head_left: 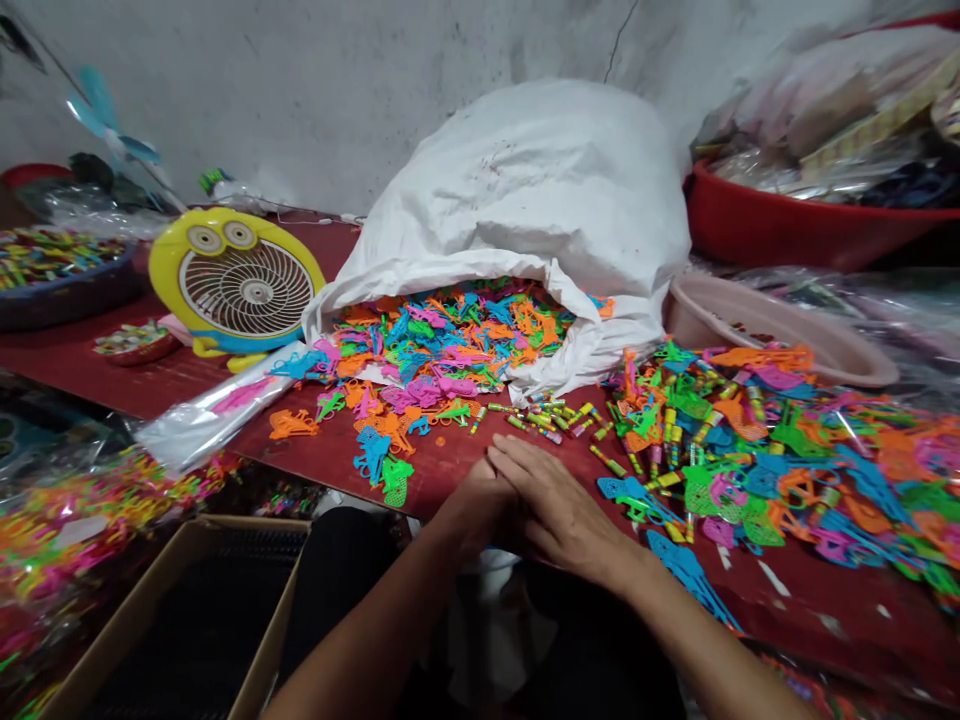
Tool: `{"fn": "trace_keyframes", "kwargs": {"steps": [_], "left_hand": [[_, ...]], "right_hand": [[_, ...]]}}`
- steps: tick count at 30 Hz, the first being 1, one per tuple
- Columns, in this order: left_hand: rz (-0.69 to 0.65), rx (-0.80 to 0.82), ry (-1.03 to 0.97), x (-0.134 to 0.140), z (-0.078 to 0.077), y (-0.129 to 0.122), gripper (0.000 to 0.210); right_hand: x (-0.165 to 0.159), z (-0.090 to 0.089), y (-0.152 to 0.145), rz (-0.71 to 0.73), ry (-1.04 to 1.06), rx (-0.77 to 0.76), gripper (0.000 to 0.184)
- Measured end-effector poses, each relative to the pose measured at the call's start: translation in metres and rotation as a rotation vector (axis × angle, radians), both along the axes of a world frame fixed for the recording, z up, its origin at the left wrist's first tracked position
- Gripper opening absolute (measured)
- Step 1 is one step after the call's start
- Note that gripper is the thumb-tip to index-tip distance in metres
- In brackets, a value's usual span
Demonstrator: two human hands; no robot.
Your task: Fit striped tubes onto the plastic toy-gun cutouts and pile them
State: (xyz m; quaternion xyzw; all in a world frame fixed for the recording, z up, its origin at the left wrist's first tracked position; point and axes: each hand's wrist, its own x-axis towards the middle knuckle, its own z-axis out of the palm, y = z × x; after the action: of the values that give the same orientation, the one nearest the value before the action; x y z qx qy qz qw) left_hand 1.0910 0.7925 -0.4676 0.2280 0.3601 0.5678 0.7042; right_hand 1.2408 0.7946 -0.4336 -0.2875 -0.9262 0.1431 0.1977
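Note:
My left hand (480, 497) and my right hand (551, 500) are together at the front edge of the red table. The right hand's fingers lie close together over the left hand, whose own fingers are mostly hidden. I see no object between them. Just beyond are small tubes with yellow patterned wrappers (555, 420). To the left of the hands lie loose blue plastic pieces (371, 455) and green ones (396, 480) with lattice heads. More pieces in orange, pink, blue and green (450, 340) spill from the mouth of a big white sack (525, 170).
A heap of colored plastic pieces and wrapped tubes (765, 480) covers the table's right side, before a pink basin (780, 325). A yellow fan (169, 265) stands at left near a clear plastic bag (202, 425). Below is a cardboard box (274, 630); a red tub (795, 220) sits back right.

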Motion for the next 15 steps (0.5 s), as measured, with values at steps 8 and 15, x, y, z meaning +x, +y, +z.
{"fn": "trace_keyframes", "kwargs": {"steps": [8, 15], "left_hand": [[-0.067, -0.04, 0.05, 0.002, -0.001, 0.008, 0.046], [-0.159, -0.019, 0.069, 0.014, -0.003, 0.007, 0.046]], "right_hand": [[0.092, -0.002, 0.041, -0.606, -0.434, 0.129, 0.026], [0.077, 0.002, 0.048, -0.668, -0.625, -0.002, 0.018]]}}
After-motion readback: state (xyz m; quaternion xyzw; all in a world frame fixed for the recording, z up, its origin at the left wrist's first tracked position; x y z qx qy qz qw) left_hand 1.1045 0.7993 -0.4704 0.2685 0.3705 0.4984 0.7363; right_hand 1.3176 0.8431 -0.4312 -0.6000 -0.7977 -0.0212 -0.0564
